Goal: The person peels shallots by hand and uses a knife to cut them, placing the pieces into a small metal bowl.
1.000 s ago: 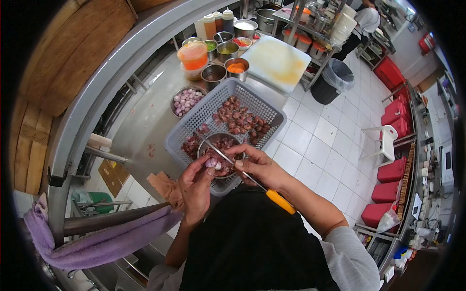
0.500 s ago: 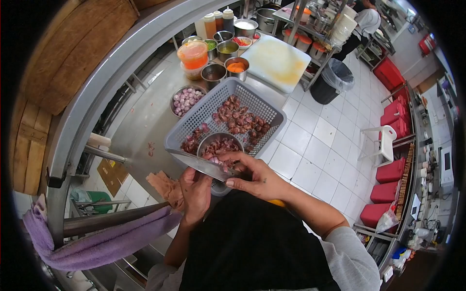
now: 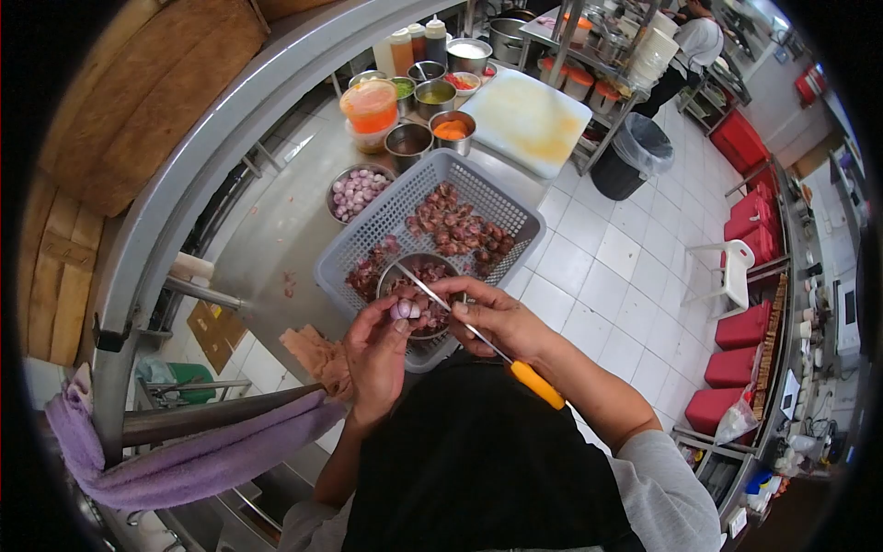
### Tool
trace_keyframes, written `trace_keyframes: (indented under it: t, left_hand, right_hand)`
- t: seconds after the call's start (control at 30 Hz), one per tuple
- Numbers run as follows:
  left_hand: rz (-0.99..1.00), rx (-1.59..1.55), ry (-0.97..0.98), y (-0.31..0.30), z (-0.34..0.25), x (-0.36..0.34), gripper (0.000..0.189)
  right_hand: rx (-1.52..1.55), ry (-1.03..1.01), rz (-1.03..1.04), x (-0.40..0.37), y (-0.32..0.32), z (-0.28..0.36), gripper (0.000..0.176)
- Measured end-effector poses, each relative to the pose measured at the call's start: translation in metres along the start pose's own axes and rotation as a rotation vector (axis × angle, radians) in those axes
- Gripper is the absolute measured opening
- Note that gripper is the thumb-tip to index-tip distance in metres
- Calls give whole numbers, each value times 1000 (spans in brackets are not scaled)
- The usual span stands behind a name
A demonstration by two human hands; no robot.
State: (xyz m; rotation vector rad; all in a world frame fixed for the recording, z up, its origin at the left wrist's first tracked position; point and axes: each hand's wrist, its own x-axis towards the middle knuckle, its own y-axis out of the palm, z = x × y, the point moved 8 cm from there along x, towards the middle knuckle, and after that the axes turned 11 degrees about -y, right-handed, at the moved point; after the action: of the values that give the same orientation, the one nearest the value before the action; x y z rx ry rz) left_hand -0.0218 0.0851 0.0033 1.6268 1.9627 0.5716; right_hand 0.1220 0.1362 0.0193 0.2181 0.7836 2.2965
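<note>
My left hand (image 3: 375, 361) pinches a pale purple peeled shallot (image 3: 403, 310) between thumb and fingers. In my right hand (image 3: 504, 320) is a knife with a yellow handle (image 3: 537, 384). I grip it by the blade, its edge-on steel slanting up to the left beside the shallot and its handle pointing back toward my apron. Both hands are over a steel bowl (image 3: 388, 276) of reddish-brown skins, which sits inside a grey plastic basket (image 3: 333, 269). Unpeeled shallots (image 3: 460, 225) and loose skins lie around the bowl in the basket.
A bowl of peeled shallots (image 3: 359, 193) stands left of the basket. Behind are steel pots (image 3: 408, 143), an orange-filled tub (image 3: 370, 109), squeeze bottles (image 3: 435, 41) and a white cutting board (image 3: 529, 120). A bin (image 3: 630, 156) and a person (image 3: 697, 46) are farther off.
The knife has turned from showing its broad blade across both hands to edge-on, with its yellow handle now in view. My left hand has turned, bringing the shallot into clearer view.
</note>
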Motion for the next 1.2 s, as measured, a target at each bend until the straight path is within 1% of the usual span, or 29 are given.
trace_keyframes:
  t: [0.07, 0.13, 0.17, 0.23, 0.37, 0.43, 0.47, 0.53, 0.57, 0.63, 0.67, 0.73, 0.87, 0.93, 1.07, 1.13, 1.17, 1.2]
  left_hand:
    - [3, -37, 7, 3, -4, 2, 27]
    - [16, -152, -51, 3, -1, 4, 28]
    - [15, -152, -50, 2, -1, 4, 28]
    - [-20, -158, -61, -6, 4, 6, 28]
    - [-9, -170, -56, -12, 8, 6, 28]
    - [-15, -181, -62, -14, 10, 5, 24]
    - [-11, -181, -65, -12, 11, 6, 24]
    - [1, -169, -34, -7, 9, 7, 28]
    - [2, -169, -35, -5, 8, 7, 28]
    - [-20, -167, -57, -1, 7, 5, 35]
    - [-19, -168, -58, -3, 9, 5, 35]
    - [4, -164, -70, -5, 13, 4, 44]
    - [35, -224, -69, -1, 12, 1, 48]
    - [52, -213, -31, 1, 9, 0, 45]
    - [10, -180, -8, 4, 5, -1, 42]
    - [13, -162, -48, 9, 4, -1, 38]
    - [11, -162, -48, 8, 4, 1, 38]
    - [17, -193, -77, 5, 7, 3, 36]
  right_hand:
    - [-58, -30, -24, 2, -6, 3, 40]
    - [-193, -56, -58, 2, -15, 6, 43]
    - [-192, -55, -57, 3, -19, 1, 43]
    - [-331, -44, -102, 2, -28, -6, 48]
    - [-312, -28, -125, -8, -22, -3, 50]
    - [-304, -52, -12, -8, -10, -1, 52]
    - [-304, -55, -17, -8, -8, 1, 52]
    - [-458, -138, 62, -6, 5, 10, 54]
    - [-459, -139, 61, -7, 8, 10, 54]
    - [-525, -223, 52, -9, 13, 16, 54]
    - [-527, -223, 51, -8, 15, 17, 54]
    - [-597, -295, 71, -8, 22, 24, 52]
    - [-612, -281, 70, -9, 23, 24, 52]
    - [-625, -327, 78, -9, 22, 23, 52]
    - [-671, -283, 73, -7, 18, 20, 48]
    - [-566, -279, 51, -7, 16, 18, 44]
    - [-564, -278, 52, -6, 13, 17, 44]
    - [-458, -212, 49, -4, 8, 12, 43]
